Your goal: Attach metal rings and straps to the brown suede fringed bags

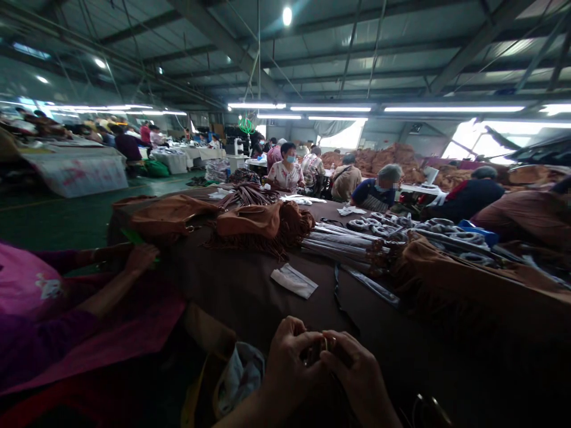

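Low in the middle of the head view, my left hand and my right hand meet fingertip to fingertip. Between them they pinch a small gold-coloured metal ring, possibly a bag fitting; its exact kind is too dark and small to tell. Fingers of both hands are closed and cover most of it. Beyond my hands, a dark brown cloth covers the table. On it lie a white paper packet and a thin black strap.
Brown fringed suede bags lie ahead, beside plastic-wrapped strips. More brown suede and wrapped rings sit to the right. At left, a co-worker's hand holds something green. A clear plastic bag is near my left forearm.
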Motion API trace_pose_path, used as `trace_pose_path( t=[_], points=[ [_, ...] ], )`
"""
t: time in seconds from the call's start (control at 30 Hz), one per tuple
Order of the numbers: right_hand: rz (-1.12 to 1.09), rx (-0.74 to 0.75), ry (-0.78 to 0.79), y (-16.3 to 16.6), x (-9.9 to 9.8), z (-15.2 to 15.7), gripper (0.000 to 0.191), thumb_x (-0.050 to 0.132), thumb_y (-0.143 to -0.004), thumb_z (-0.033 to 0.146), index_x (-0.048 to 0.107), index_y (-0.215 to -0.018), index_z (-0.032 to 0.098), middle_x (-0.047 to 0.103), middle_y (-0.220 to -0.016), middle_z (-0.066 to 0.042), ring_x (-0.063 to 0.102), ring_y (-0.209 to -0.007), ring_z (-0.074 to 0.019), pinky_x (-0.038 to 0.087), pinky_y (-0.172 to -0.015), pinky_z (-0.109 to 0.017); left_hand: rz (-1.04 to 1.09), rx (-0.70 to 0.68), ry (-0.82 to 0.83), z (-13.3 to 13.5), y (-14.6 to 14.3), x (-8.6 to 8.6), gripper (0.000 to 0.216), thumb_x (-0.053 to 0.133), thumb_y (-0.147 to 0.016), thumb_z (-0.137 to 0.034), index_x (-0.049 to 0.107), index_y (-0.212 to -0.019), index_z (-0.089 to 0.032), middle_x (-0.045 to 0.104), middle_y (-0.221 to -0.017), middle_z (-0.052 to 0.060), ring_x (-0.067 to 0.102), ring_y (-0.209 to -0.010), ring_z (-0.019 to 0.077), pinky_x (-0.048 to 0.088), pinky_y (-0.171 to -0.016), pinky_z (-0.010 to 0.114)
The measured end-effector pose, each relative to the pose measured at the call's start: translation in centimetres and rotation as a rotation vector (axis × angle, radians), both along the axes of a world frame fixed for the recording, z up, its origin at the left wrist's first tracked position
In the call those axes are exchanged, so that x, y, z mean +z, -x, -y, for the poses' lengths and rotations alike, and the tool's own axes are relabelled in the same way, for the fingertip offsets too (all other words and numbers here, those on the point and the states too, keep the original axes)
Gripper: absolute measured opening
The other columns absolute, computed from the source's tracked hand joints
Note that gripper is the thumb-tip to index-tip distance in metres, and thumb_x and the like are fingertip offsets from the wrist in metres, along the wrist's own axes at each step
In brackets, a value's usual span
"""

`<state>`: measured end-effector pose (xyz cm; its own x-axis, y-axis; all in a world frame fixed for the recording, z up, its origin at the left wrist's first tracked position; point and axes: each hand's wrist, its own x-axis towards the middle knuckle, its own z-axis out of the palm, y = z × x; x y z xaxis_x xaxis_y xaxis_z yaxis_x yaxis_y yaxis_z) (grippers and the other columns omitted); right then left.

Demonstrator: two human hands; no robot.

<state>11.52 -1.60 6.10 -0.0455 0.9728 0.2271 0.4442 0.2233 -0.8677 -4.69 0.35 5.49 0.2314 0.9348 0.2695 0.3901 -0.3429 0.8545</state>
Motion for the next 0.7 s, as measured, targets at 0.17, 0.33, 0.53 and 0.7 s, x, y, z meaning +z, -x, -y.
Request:
trace_pose_path(
  t=[0.17,0.33,0.53,0.7],
  points=[
    [0.035,0.015,0.011,-0.1,-0.1,-0.7,0.023,0.068,-0.077,0.031,0.070,-0.097,0.022,0.070,-0.088,-0.003,0.066,-0.081,-0.0185,0.051,-0.072,-0.024,0.161,-0.176,0.148,-0.9,0.2,-1.2,0.027,0.067,-0.078,-0.042,0.073,-0.089,-0.019,0.058,-0.092,0.005,0.056,-0.086,0.0171,0.046,-0.075,0.025],
    [0.080,0.048,0.087,-0.9,0.1,-1.8,0.025,0.069,-0.074,0.033,0.070,-0.096,0.021,0.071,-0.086,-0.004,0.066,-0.079,-0.0195,0.051,-0.071,-0.025,0.306,-0.228,0.186,-1.5,-0.5,-2.8,0.024,0.069,-0.077,-0.033,0.071,-0.095,-0.017,0.064,-0.094,0.005,0.059,-0.089,0.0173,0.045,-0.080,0.025],
    [0.153,0.142,0.165,-1.6,0.8,-3.6,0.021,0.067,-0.072,0.034,0.071,-0.088,0.021,0.071,-0.079,-0.002,0.065,-0.073,-0.0195,0.050,-0.068,-0.025,0.331,-0.204,0.072,-2.4,-1.1,-4.8,0.029,0.065,-0.078,-0.040,0.066,-0.094,-0.017,0.063,-0.086,0.005,0.057,-0.076,0.0148,0.044,-0.069,0.024],
    [0.200,0.210,0.245,-2.0,0.7,-5.1,0.021,0.067,-0.068,0.034,0.072,-0.084,0.021,0.068,-0.071,-0.001,0.062,-0.067,-0.0180,0.047,-0.062,-0.023,0.369,-0.231,-0.088,-4.0,-1.8,-7.8,0.040,0.058,-0.080,-0.056,0.060,-0.086,-0.016,0.059,-0.081,0.006,0.054,-0.072,0.0141,0.042,-0.064,0.024]
  ],
)
